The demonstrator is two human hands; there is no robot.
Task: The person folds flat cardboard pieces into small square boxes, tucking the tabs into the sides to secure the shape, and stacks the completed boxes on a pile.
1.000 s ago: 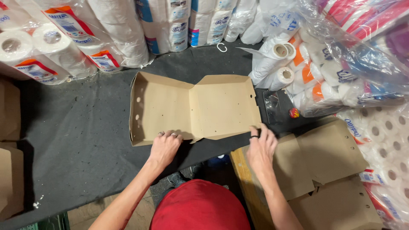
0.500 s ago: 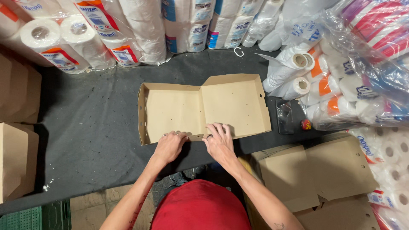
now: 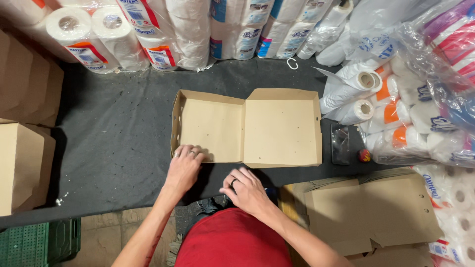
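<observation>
1. Since half a second ago, the right hand [image 3: 246,190] has come off the open cardboard box [image 3: 247,127] and drawn back toward the person's body, while the left hand [image 3: 184,167] stays at the box's near edge.
2. Left hand: fingers loosely curled, tips resting on the near wall of the box's left half; it presses rather than grips.
3. Right hand: empty, fingers half bent, resting on the dark desk [image 3: 114,143] just short of the box.
4. Lying flat and open at the desk's centre, the box has two shallow halves side by side.
5. At 12 o'clock stand wrapped paper rolls [image 3: 148,29]; at 3 o'clock more rolls [image 3: 366,94] and a small dark phone [image 3: 340,143]; at 5 o'clock flat cardboard blanks [image 3: 376,207]; at 9 o'clock folded boxes [image 3: 20,163].
</observation>
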